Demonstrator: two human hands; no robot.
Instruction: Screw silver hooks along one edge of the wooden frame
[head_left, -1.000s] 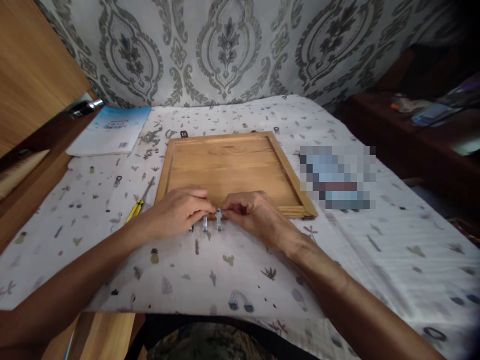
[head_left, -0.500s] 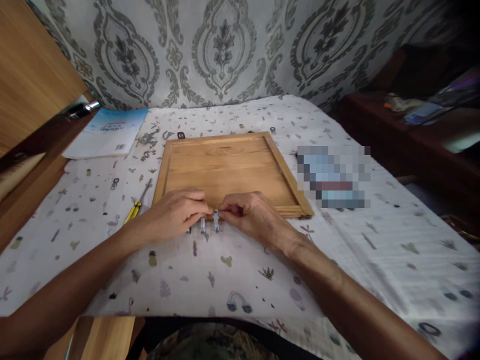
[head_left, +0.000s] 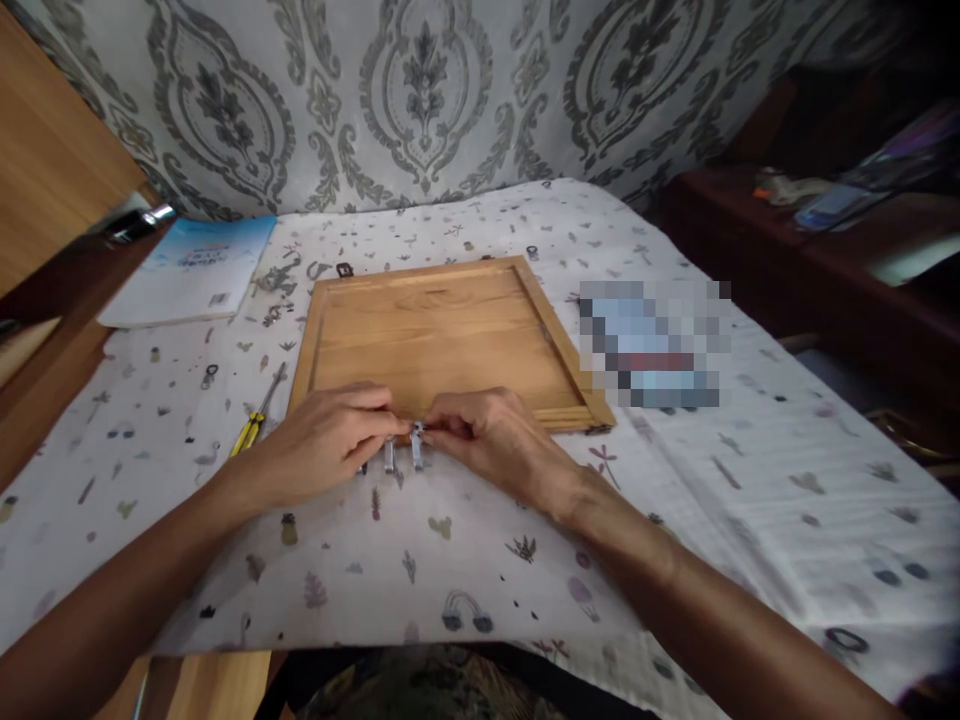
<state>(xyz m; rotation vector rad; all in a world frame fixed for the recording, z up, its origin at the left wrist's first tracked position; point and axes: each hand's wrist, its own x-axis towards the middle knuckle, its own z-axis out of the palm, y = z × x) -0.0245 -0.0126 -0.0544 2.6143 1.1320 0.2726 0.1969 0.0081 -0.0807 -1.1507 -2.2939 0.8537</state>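
A shallow wooden framed panel (head_left: pixel 442 335) lies on the patterned cloth. Small silver metal clasps hang at its near edge, one (head_left: pixel 418 450) between my fingertips and another (head_left: pixel 389 456) just left of it. My left hand (head_left: pixel 337 440) is closed in a pinch at the top of the right-hand clasp, its wrist over the panel's near left corner. From the other side my right hand (head_left: pixel 484 430) pinches at the same clasp with thumb and curled fingers. Any tiny part between the fingertips is too small to make out.
A yellow-handled screwdriver (head_left: pixel 255 418) lies left of the panel. Farther back on the left is a blue and white book (head_left: pixel 191 270). A pixelated item (head_left: pixel 649 345) lies to the right. Dark hinges (head_left: pixel 345 270) show at the panel's far edge. Patterned fabric hangs behind the table.
The whole view has shifted slightly, so everything sits a little farther left. Both hands stay at the clasp, with hardly any change in their grip.
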